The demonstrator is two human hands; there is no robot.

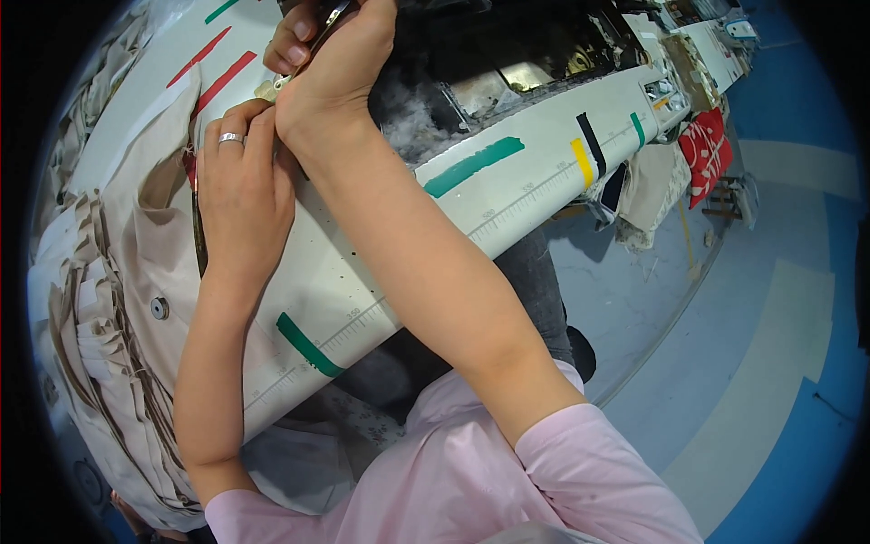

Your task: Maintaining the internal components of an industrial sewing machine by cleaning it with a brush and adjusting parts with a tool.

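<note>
Left hand (240,195) lies flat, fingers together, pressing the beige cloth (136,263) onto the white table (362,272). The cloth hangs over the table's left end, a stack of folded pieces (91,363) at its near-left. Right hand (335,68) is closed round small snips (317,41), held just beyond the left hand at the cloth's far edge. Cloth looks light, soft, limp; likely to slide and bunch on the smooth top, so pin it flat close to the snips and pinch at the hem. Snips are rigid, thin metal; hold by the handle.
</note>
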